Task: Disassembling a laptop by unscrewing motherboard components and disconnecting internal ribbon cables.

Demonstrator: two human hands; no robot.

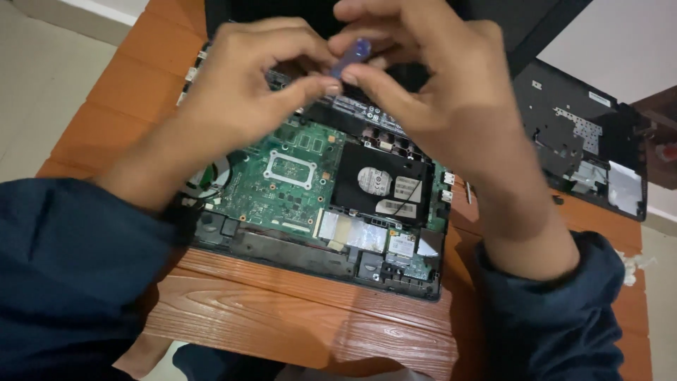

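My left hand (247,85) and my right hand (430,77) meet above an opened laptop (310,247). Between the fingertips of both hands is a small blue-purple object (352,55), pinched by thumb and forefinger on each side. What it is exactly I cannot tell. Below the hands lies the laptop's green circuit board (282,180), with a black drive (384,187) beside it on the right and a fan (208,180) at the left edge. Dark blue sleeves cover both forearms.
The laptop rests on an orange-brown wooden table (282,317). A detached black laptop cover (585,152) lies at the right, partly over the table's edge. A crumpled white scrap (631,267) sits at the right edge. Pale floor shows at the left.
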